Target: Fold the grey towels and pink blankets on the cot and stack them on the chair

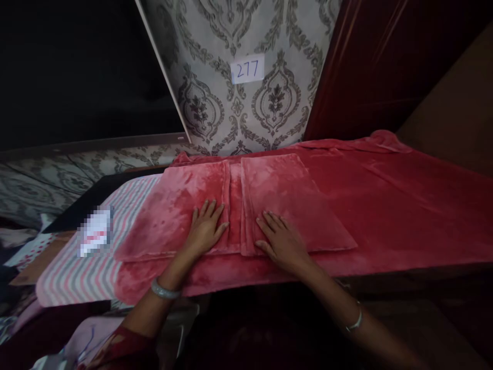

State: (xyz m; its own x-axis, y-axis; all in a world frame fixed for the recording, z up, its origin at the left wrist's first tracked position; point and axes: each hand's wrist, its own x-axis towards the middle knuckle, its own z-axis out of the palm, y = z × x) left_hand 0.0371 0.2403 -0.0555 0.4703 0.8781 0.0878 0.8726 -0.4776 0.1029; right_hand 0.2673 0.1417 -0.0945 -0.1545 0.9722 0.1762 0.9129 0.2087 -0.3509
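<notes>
A plush pink-red cloth [175,205] lies in front of me, its two sides folded inward so that a narrow gap runs between their edges. My left hand [206,226] rests flat on the left folded half, fingers spread, near the inner edge. On the right half, my right hand [280,239] lies palm down with its fingers stretched out, also close to the gap. Neither hand grips anything. Underneath, a larger red plush blanket [404,205] covers the surface and reaches to the right.
A striped cloth [92,272] lies at the left, with a blurred white packet [95,232] on it. Behind stand a dark screen [88,72] and a patterned wall bearing a "277" paper [247,69]. A dark red panel [358,67] rises at the right.
</notes>
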